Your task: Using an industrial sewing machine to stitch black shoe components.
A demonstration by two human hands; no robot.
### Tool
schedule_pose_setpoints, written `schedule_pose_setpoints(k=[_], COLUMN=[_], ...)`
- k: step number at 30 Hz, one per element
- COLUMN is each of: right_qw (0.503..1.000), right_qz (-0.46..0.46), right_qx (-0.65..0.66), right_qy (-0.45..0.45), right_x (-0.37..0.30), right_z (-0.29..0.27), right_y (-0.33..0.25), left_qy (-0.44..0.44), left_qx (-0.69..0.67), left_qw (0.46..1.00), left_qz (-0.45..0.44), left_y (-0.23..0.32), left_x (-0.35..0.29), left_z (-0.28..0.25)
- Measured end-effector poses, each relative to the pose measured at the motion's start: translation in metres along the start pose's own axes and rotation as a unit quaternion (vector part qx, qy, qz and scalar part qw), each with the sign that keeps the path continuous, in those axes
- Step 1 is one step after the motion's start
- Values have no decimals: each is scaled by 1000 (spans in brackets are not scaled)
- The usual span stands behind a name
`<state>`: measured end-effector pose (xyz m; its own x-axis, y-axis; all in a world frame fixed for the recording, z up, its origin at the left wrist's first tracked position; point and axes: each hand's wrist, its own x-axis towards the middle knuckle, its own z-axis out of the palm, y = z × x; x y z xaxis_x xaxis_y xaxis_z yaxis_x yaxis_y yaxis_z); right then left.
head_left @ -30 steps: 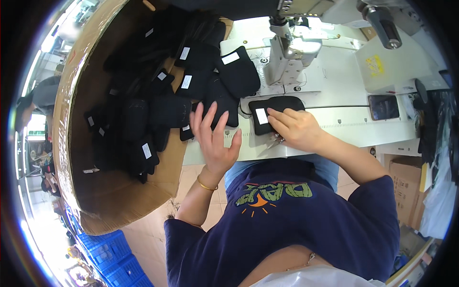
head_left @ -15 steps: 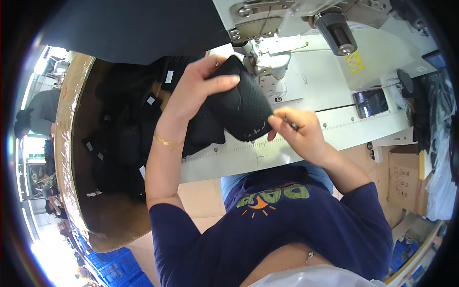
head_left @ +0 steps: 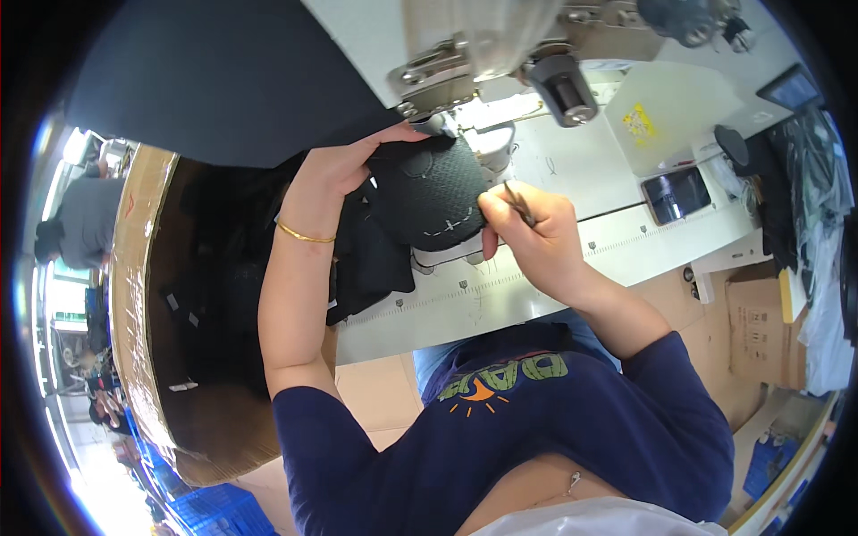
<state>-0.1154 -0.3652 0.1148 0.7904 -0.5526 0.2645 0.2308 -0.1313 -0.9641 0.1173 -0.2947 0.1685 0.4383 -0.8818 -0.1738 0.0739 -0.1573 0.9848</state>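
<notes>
A black textured fabric piece [head_left: 420, 201] with white marks near its rounded near edge lies at the sewing machine [head_left: 438, 85]. My left hand [head_left: 344, 165] holds its far left side, with the fingertips reaching in beneath the machine head and partly hidden. At the near right edge of the piece, my right hand [head_left: 545, 232] is closed, thumb and fingers pinching the rim. A slim dark metal tool [head_left: 518, 204] sticks up from the same right hand; its exact kind is unclear. Other black pieces [head_left: 380, 259] lie under and left of the held one.
Left of the table stands a large cardboard box [head_left: 138, 313] filled with black pieces, some with white labels. A phone [head_left: 677, 195] rests on the white machine table [head_left: 536, 281], right of my right hand. The machine's dark cylindrical part [head_left: 563, 89] overhangs the work.
The black piece has come down flatter, under the machine head. My left hand has shifted left, its fingertips staying near the needle area; my right hand has moved slightly left with the edge.
</notes>
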Motion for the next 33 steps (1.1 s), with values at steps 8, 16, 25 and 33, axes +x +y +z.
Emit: schedule_pose_setpoints(k=[8,16,25,33], right_qw=[999,998,999,999], right_qz=[15,10,5,-30], right_qx=[-29,-51,-38,-32], right_qy=[-33,-27,-4,5], right_x=[2,3,10,24], right_z=[-2,-6,2,1], right_y=[-8,-6,-5,4], left_qy=[-35,242,211,233], left_qx=[57,444,558,545], left_qw=[998,635,474,511], left_qz=[-12,584,648,623], left_y=[-19,-39,-67,-66], left_x=[16,-46,-48,-34], left_z=[-31,12,32,33])
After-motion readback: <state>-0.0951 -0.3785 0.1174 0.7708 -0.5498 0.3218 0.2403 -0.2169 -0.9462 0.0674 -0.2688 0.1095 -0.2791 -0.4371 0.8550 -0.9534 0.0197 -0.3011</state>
